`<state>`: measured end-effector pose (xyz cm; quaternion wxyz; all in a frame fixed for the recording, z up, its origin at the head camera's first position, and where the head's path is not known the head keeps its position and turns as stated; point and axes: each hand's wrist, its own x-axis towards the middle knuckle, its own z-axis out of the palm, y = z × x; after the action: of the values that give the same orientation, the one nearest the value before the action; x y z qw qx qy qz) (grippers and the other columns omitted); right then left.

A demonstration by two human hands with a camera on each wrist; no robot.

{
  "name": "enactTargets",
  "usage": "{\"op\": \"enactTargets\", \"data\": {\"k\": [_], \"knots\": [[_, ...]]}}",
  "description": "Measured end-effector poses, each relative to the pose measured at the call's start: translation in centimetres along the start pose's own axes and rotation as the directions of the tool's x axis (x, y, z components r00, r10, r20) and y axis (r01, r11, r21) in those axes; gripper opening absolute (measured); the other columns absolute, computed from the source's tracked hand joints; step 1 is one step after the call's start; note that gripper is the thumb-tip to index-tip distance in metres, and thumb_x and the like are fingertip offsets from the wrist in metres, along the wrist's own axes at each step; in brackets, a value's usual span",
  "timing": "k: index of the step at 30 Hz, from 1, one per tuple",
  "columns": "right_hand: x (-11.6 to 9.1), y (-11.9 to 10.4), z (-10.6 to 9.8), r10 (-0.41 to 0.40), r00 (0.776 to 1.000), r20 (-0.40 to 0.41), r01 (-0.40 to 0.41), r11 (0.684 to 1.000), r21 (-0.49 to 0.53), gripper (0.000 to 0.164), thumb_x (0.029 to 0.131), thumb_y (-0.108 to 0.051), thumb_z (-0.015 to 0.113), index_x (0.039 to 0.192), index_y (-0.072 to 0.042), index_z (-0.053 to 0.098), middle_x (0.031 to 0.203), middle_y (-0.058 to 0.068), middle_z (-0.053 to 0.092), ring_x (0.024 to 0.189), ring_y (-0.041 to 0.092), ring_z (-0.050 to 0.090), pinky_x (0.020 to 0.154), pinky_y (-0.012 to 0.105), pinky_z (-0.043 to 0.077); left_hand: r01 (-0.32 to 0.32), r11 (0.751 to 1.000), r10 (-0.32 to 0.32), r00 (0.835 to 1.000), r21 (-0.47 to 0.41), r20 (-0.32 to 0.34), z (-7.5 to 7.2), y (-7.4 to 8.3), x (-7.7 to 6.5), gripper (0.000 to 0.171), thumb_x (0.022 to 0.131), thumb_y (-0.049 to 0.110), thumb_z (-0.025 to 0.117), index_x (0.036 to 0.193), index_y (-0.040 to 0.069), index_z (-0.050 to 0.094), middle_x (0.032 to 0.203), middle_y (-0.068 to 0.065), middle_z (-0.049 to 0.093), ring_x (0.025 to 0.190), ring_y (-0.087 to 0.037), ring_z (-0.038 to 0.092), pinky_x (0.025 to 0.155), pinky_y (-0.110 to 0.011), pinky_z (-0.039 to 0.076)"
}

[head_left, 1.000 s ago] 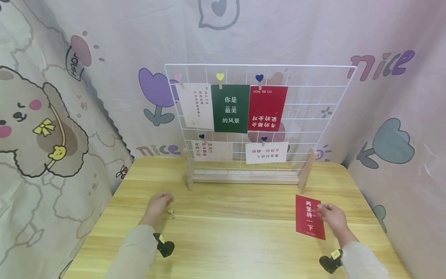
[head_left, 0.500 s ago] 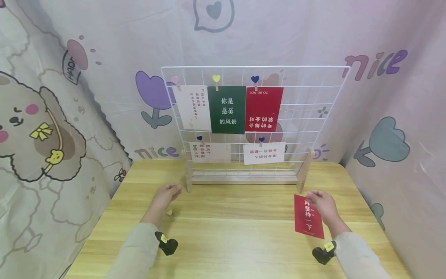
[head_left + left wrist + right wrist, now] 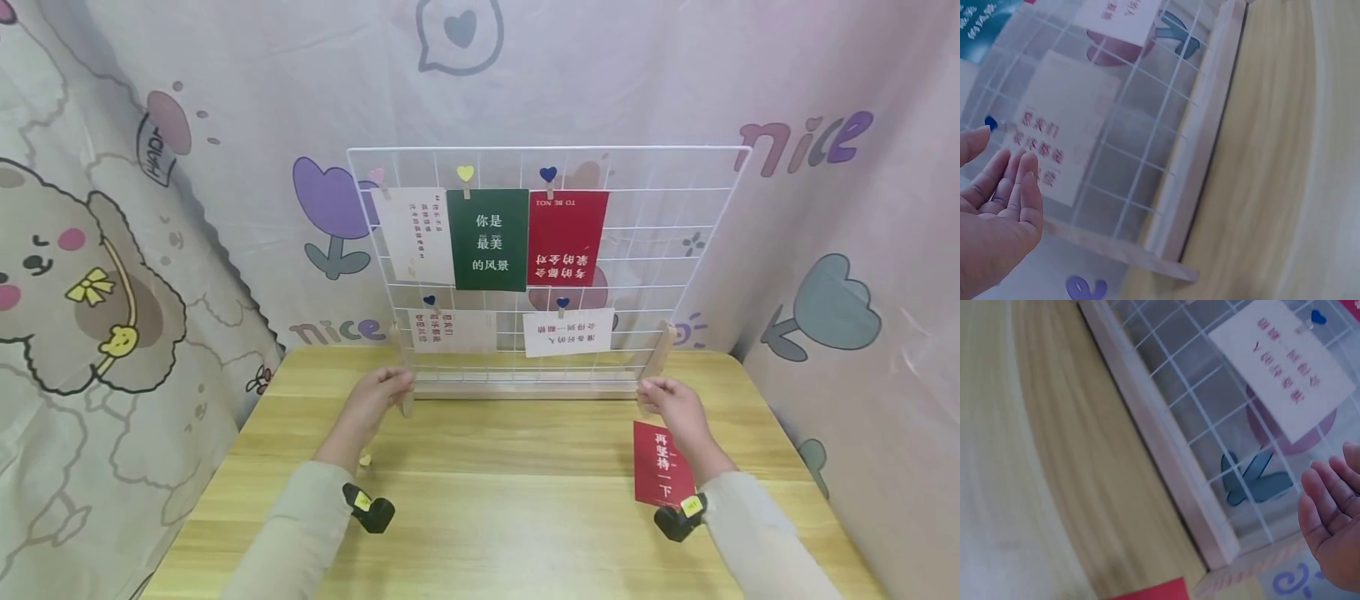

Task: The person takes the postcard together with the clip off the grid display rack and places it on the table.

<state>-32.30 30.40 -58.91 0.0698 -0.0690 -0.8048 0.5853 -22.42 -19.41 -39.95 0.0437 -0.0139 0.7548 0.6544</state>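
My left hand is by the left wooden foot of a white wire grid rack. Its thumb and fingers are bent slightly with a gap between them in the left wrist view. Near the rack's right foot is my right hand, likewise holding nothing, its loosely bent fingers showing in the right wrist view. I cannot tell whether either hand touches the rack. Below the right hand a red card lies on the table, partly covered by the wrist. A small yellow heart clip lies beside the left forearm.
Clipped on the rack's upper row are a white card, a green card and a red card. Two white cards hang below, the right one under a blue heart clip. A printed curtain surrounds the wooden table.
Both hands have moved forward and inward to the rack's feet. The right hand has left the red card lying on the table. The yellow heart clip stays where it was.
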Motion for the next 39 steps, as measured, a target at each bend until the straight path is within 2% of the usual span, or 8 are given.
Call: {"op": "enactTargets", "data": {"k": [4, 7, 11, 12, 21, 26, 34, 39], "knots": [[-2.1, -5.1, -0.2, -0.01, 0.995, 0.097, 0.003, 0.998, 0.064, 0.043, 0.084, -0.043, 0.05, 0.115, -0.014, 0.051, 0.104, 0.003, 0.058, 0.091, 0.017, 0.056, 0.077, 0.033, 0.045, -0.013, 1.0, 0.013, 1.0, -0.008, 0.011, 0.6, 1.2, 0.1, 0.039, 0.087, 0.019, 0.051, 0.114, -0.007, 0.042, 0.112, -0.019, 0.047, 0.106, -0.03, 0.045, 0.093, -0.035, 0.033], [-3.9, -9.7, -0.4, -0.009, 0.986, 0.164, -0.009, 0.994, 0.11, 0.04, 0.086, -0.033, 0.05, 0.118, -0.008, 0.049, 0.105, 0.008, 0.058, 0.092, 0.021, 0.056, 0.079, 0.039, 0.043, -0.022, 0.999, 0.023, 1.0, -0.038, 0.013, 1.0, 2.1, 0.1, 0.037, 0.087, 0.017, 0.05, 0.114, -0.007, 0.042, 0.111, -0.018, 0.047, 0.106, -0.03, 0.045, 0.093, -0.035, 0.033], [-4.6, -13.0, -0.3, -0.022, 0.984, 0.179, -0.006, 0.988, 0.153, 0.041, 0.083, -0.031, 0.056, 0.115, -0.007, 0.05, 0.103, 0.01, 0.059, 0.09, 0.023, 0.056, 0.08, 0.042, 0.042, -0.024, 0.999, 0.025, 1.0, -0.047, 0.016, 1.7, 3.3, 0.4, 0.037, 0.086, 0.017, 0.052, 0.113, -0.006, 0.043, 0.11, -0.017, 0.047, 0.104, -0.028, 0.046, 0.092, -0.033, 0.034], [-4.3, -12.9, -0.3, -0.047, 0.983, 0.18, 0.014, 0.983, 0.181, 0.038, 0.082, -0.029, 0.057, 0.113, -0.008, 0.052, 0.1, 0.008, 0.06, 0.088, 0.021, 0.057, 0.077, 0.038, 0.044, -0.024, 0.999, 0.024, 1.0, -0.042, 0.018, 1.8, 3.6, 0.4, 0.037, 0.086, 0.018, 0.052, 0.113, -0.006, 0.043, 0.11, -0.017, 0.048, 0.104, -0.028, 0.046, 0.092, -0.034, 0.034], [-9.0, -22.2, 0.8, -0.007, 0.993, 0.117, 0.008, 1.0, -0.009, 0.047, 0.089, -0.035, 0.045, 0.116, 0.003, 0.044, 0.111, 0.022, 0.052, 0.09, 0.018, 0.055, 0.086, 0.039, 0.04, -0.033, 0.998, 0.03, 0.998, 0.051, 0.058, 3.1, 6.1, 0.7, 0.038, 0.085, 0.026, 0.053, 0.114, 0.001, 0.047, 0.114, -0.014, 0.049, 0.106, -0.027, 0.047, 0.095, -0.039, 0.029], [-9.1, -23.9, 0.7, -0.022, 0.993, 0.116, 0.021, 1.0, 0.005, 0.042, 0.09, -0.031, 0.044, 0.115, 0.004, 0.044, 0.106, 0.016, 0.055, 0.082, 0.009, 0.055, 0.084, 0.036, 0.041, -0.052, 0.997, 0.047, 0.996, 0.061, 0.07, 3.8, 7.9, 1.0, 0.037, 0.084, 0.029, 0.054, 0.113, 0.007, 0.049, 0.114, -0.01, 0.05, 0.105, -0.025, 0.047, 0.096, -0.042, 0.026], [-8.1, -24.8, 1.0, -0.079, 0.991, 0.106, 0.076, 0.997, 0.033, 0.042, 0.089, -0.029, 0.046, 0.113, 0.005, 0.045, 0.091, -0.002, 0.057, 0.082, 0.01, 0.056, 0.076, 0.024, 0.045, -0.045, 0.995, 0.038, 0.996, 0.088, 0.079, 4.8, 10.3, 1.6, 0.037, 0.083, 0.032, 0.056, 0.112, 0.01, 0.051, 0.109, -0.005, 0.054, 0.104, -0.024, 0.046, 0.094, -0.044, 0.027], [-8.0, -25.6, 1.3, -0.103, 0.989, 0.109, 0.098, 0.994, 0.052, 0.041, 0.089, -0.028, 0.046, 0.113, 0.006, 0.045, 0.092, 0.002, 0.057, 0.083, 0.013, 0.055, 0.077, 0.026, 0.045, -0.026, 0.996, 0.02, 0.997, 0.084, 0.071, 5.4, 11.7, 2.1, 0.04, 0.081, 0.036, 0.057, 0.113, 0.013, 0.051, 0.112, -0.006, 0.054, 0.102, -0.021, 0.047, 0.09, -0.04, 0.031]]}}
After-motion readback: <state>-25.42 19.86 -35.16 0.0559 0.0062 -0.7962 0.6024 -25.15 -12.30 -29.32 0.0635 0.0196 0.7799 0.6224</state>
